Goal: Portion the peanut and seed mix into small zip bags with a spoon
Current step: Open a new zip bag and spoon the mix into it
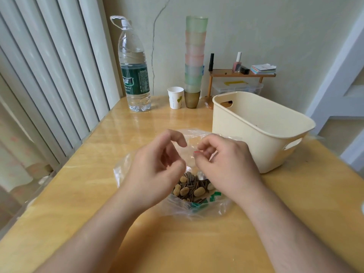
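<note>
Above the glossy yellow wooden worktop, the right hand pinches a small clear red-striped zip bag; the left hand, fingers loosely curled, seems empty. Below them, a crinkly clear plastic bag holds peanuts and striped seeds.

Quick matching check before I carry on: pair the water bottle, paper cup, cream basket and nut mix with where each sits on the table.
Things:
1. water bottle
2. paper cup
3. cream basket
4. peanut and seed mix

Places:
A. right side of the table
B. in the open plastic bag below the hands
C. far left corner
D. beside the stacked cups

Pairs: 1-C, 2-D, 3-A, 4-B
</note>
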Motion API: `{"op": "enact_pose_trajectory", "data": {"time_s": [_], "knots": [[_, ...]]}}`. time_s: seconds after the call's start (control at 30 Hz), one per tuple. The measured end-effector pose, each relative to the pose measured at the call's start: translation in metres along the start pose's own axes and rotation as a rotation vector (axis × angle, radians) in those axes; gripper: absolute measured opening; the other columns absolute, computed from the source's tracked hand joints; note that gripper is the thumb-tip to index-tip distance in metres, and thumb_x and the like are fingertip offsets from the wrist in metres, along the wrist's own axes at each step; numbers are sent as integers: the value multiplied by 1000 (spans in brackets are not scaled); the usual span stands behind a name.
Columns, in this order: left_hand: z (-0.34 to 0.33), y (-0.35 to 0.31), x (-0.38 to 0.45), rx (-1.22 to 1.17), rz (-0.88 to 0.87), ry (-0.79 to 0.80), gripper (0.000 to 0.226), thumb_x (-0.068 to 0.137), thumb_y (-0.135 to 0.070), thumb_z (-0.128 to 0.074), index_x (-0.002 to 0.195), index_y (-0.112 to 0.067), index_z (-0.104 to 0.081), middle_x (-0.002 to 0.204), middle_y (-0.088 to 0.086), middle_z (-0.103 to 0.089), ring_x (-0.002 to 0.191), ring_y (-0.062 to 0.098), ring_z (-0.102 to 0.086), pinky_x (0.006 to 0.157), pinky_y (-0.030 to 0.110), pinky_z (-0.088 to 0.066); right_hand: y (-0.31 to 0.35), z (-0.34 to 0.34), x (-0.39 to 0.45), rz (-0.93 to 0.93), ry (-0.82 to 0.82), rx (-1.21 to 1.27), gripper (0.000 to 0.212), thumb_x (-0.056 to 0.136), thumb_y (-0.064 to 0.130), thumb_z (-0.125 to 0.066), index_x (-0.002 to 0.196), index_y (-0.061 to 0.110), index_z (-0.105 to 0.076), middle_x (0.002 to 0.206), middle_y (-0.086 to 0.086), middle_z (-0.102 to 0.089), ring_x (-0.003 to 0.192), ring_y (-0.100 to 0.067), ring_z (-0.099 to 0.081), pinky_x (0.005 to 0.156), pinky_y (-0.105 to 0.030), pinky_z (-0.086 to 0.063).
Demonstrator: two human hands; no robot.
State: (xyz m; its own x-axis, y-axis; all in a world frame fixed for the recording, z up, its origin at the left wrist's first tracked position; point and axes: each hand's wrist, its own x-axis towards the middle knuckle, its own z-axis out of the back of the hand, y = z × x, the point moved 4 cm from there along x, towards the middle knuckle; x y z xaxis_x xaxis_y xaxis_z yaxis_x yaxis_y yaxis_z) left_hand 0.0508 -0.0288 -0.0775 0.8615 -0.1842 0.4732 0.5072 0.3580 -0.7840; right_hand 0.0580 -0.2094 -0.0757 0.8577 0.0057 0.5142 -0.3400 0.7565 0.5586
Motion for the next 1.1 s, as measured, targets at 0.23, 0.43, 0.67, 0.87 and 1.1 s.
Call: {"op": "enact_pose_trajectory", "data": {"time_s": [0.23, 0.43, 0.67, 0.87, 1.1], "knots": [[-1, -4, 3, 552, -425, 97, 94, 82, -66, -78, 157, -23, -43, 150, 3, -47, 150, 26, -34, 121, 49, -33, 3, -8, -2, -226, 248, 553, 15, 87, 20, -81, 82, 23, -68, 66, 0, -70, 57, -19, -68, 64, -39, -57], [-4, 4, 1, 441, -317, 194, 83, 82, -77, -64, 146, -26, -47, 107, -26, -51, 100, 1, -51, 91, 16, -38, 2, -5, -1, -273, 335, 759, 17, 90, 3, -75, 100, 12, -64, 59, -3, -64, 53, -18, -58, 57, -29, -50], [1, 1, 4, 398, -356, 190, 81, 75, -78, -67, 135, -26, -53, 111, -48, -39, 99, -9, -46, 88, 7, -34, -1, -3, 0, -281, 373, 765, 19, 92, 0, -72, 106, 8, -62, 60, -3, -62, 55, -15, -59, 57, -26, -51], [2, 3, 2, 367, -301, 116, 67, 82, -77, -63, 132, -33, -57, 99, -24, -52, 94, 3, -52, 78, 13, -40, 4, -1, 0, -277, 341, 782, 16, 93, 11, -76, 103, 14, -63, 64, -5, -64, 59, -19, -61, 63, -37, -53], [0, 8, 1, 221, -142, 98, 60, 79, -79, -61, 128, -46, -56, 100, -19, -64, 101, 1, -60, 76, 20, -46, -2, 72, -11, -158, 429, 446, 17, 95, 33, -67, 100, 17, -72, 69, -7, -66, 49, -20, -53, 51, -28, -48]]}}
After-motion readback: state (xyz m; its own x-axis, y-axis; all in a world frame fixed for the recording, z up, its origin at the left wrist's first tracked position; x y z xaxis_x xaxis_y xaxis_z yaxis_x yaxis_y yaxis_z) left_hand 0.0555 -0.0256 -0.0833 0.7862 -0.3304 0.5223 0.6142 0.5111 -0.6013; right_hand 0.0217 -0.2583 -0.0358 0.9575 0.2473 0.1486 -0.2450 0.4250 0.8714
